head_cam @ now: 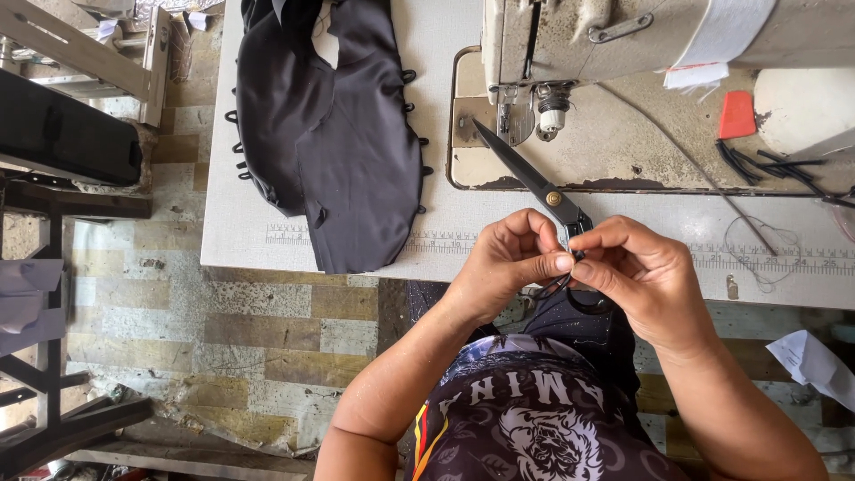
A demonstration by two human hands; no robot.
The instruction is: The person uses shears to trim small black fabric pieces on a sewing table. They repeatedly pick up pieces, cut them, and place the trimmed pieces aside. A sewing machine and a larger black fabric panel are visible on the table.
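- Your left hand (pixel 508 263) and right hand (pixel 641 272) met at the table's front edge, fingertips pressed together over something too small to make out
- Your left fingers were curled tight in a pinch; your right thumb and forefinger were pinched against them, and I could not tell what sat between
- The black scissors (pixel 530 174) lay shut on the table, blades pointing up-left toward the machine's needle, the brass pivot just above your knuckles, the handle loops hidden partly under your hands
- The black fabric piece (pixel 334 142) lay spread to the left, well apart from your hands, its lower tip hanging over the table edge, small black loops along both sides
- The white table (pixel 249 223) carried a printed ruler strip along its front edge, running under your hands
- The sewing machine (pixel 623 36) stood at the back right, cream and worn, with a white rectangular label taped to its body and hanging down
- A small red tag (pixel 737 114) lay flat on the machine bed, right of the needle, beside a loose pile of black strips (pixel 775 165)
- A crumpled white paper (pixel 815 361) sat low at the right, below the table edge
- A thin thread loop (pixel 757 245) rested on the table just right of your right hand
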